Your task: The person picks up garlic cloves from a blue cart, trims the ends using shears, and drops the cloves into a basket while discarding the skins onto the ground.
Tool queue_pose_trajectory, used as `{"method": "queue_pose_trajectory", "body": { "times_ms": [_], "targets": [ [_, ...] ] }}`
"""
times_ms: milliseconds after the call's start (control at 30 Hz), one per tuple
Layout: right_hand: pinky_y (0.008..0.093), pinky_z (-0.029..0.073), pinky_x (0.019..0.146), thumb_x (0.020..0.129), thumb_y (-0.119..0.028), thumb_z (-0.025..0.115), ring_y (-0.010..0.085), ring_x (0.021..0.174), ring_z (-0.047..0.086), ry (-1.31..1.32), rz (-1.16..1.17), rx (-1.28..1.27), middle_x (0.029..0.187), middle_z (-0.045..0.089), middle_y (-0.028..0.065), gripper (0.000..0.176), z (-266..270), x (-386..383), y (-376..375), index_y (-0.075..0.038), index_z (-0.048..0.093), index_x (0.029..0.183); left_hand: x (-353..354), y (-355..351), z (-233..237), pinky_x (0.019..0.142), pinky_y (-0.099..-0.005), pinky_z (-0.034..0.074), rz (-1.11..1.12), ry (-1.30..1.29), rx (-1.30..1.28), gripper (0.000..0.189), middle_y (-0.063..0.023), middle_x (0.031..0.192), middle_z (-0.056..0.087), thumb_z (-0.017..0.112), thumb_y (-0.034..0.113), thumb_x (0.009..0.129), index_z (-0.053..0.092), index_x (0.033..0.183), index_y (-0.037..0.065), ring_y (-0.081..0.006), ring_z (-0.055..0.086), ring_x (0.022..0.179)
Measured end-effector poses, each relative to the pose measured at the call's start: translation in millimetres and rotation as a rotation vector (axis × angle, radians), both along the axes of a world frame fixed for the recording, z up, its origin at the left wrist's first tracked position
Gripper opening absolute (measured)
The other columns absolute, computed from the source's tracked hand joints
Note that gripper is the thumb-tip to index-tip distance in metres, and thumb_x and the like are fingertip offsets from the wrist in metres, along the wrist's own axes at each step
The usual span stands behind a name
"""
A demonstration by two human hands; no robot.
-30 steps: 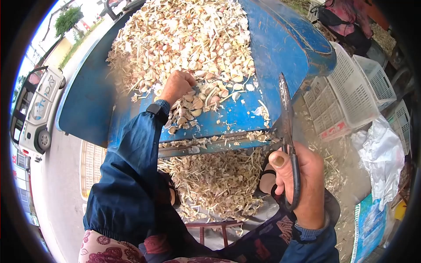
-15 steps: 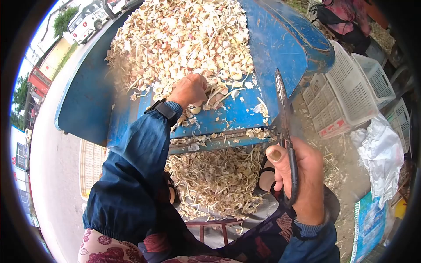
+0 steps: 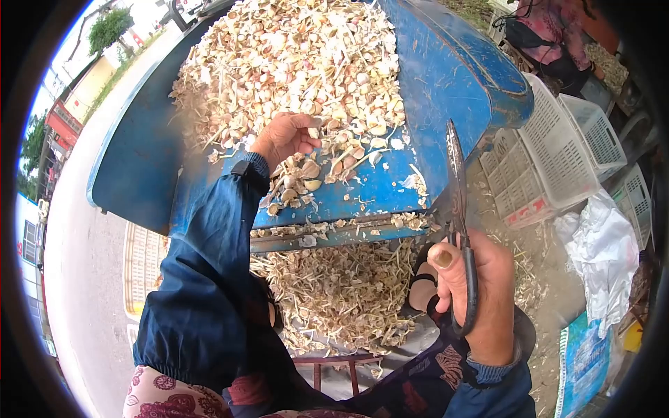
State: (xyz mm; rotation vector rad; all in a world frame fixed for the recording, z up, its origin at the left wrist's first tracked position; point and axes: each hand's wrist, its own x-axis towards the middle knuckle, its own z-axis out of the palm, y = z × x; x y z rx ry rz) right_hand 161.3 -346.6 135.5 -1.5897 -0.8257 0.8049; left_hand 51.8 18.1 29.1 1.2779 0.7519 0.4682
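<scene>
A blue cart bed (image 3: 139,160) fills the far side, heaped with a garlic pile (image 3: 293,63). At the pile's near edge the left hand (image 3: 282,139) curls among the bulbs; whether it grips one is unclear. Near right, the right hand (image 3: 484,292) clasps scissors (image 3: 456,202), blades pointing far

left hand (image 3: 282,137): slides back left from half a second ago, and the knuckles-down fist turns so the fingers curl at the edge of the garlic pile (image 3: 293,56)
scissors (image 3: 458,209): drop a little lower and the tip tilts slightly right in the right hand (image 3: 484,292)
</scene>
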Motion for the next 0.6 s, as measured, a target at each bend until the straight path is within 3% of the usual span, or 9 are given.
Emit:
{"method": "queue_pose_trajectory", "body": {
  "times_ms": [133,167,300,400,433,500,533,600],
  "targets": [
    [0.0223,0.046,0.053,0.094,-0.019,0.065,0.0025,0.054,0.048,0.004,0.001,0.084,0.054,0.048,-0.0004,0.031,-3,3,-4,0.001,0.052,0.074,10,-2,-5,0.048,-0.0263,0.049,-0.055,-0.179,-0.282,0.015,-0.0140,0.079,0.065,0.062,0.004,0.082,0.058,0.094,-0.004,-0.0201,0.062,0.061],
    [0.0226,0.046,0.052,0.093,-0.020,0.066,0.0030,0.054,0.048,0.030,-0.005,0.126,0.054,0.048,-0.0001,0.031,-7,5,-6,0.001,0.052,0.074,14,-7,-6,0.044,-0.0245,0.042,0.037,-0.177,-0.271,0.011,-0.0148,0.080,0.065,0.062,0.003,0.082,0.056,0.090,-0.002,-0.0192,0.059,0.058],
    [0.0250,0.046,0.051,0.092,-0.021,0.068,0.0040,0.053,0.047,0.060,-0.046,0.163,0.054,0.048,0.0013,0.034,-4,7,-12,0.001,0.050,0.073,5,-6,-1,0.040,-0.0208,0.038,-0.392,-0.060,-0.248,0.014,-0.0134,0.073,0.064,0.068,0.008,0.085,0.061,0.087,-0.003,-0.0141,0.057,0.054],
    [0.0270,0.051,0.057,0.091,-0.021,0.069,0.0056,0.056,0.053,-0.033,-0.008,-0.076,0.054,0.049,0.0031,0.035,15,12,-19,0.002,0.049,0.073,14,-40,38,0.037,-0.0207,0.035,-0.639,0.248,-0.105,0.018,-0.0110,0.066,0.063,0.073,0.013,0.083,0.062,0.083,-0.002,-0.0112,0.052,0.046],
    [0.0250,0.047,0.051,0.089,-0.029,0.069,0.0060,0.053,0.052,-0.036,-0.030,-0.054,0.057,0.051,0.0028,0.037,12,14,-21,0.001,0.053,0.075,19,-56,52,0.034,-0.0220,0.031,-0.649,0.314,0.005,0.022,-0.0084,0.063,0.063,0.077,0.016,0.081,0.063,0.079,-0.001,-0.0095,0.049,0.041],
    [0.0210,0.039,0.040,0.084,-0.045,0.070,0.0068,0.046,0.050,-0.049,-0.072,-0.013,0.062,0.055,0.0022,0.046,4,16,-27,-0.001,0.061,0.079,24,-50,36,0.033,-0.0227,0.029,-0.385,0.340,0.284,0.024,-0.0069,0.060,0.061,0.078,0.018,0.081,0.063,0.077,0.000,-0.0089,0.048,0.040],
    [0.0209,0.039,0.040,0.084,-0.044,0.071,0.0069,0.046,0.050,-0.046,-0.099,-0.012,0.062,0.055,0.0025,0.045,4,15,-28,-0.001,0.061,0.079,28,-46,24,0.033,-0.0230,0.028,-0.249,0.346,0.421,0.025,-0.0062,0.058,0.060,0.078,0.019,0.080,0.063,0.075,0.000,-0.0086,0.047,0.039],
    [0.0207,0.039,0.040,0.084,-0.041,0.071,0.0070,0.046,0.051,-0.037,-0.158,-0.010,0.063,0.056,0.0031,0.041,10,12,-29,-0.001,0.061,0.079,31,-32,13,0.035,-0.0228,0.029,-0.095,0.358,0.385,0.032,-0.0018,0.051,0.052,0.077,0.024,0.083,0.061,0.069,0.001,-0.0076,0.042,0.038]
  ]
}}
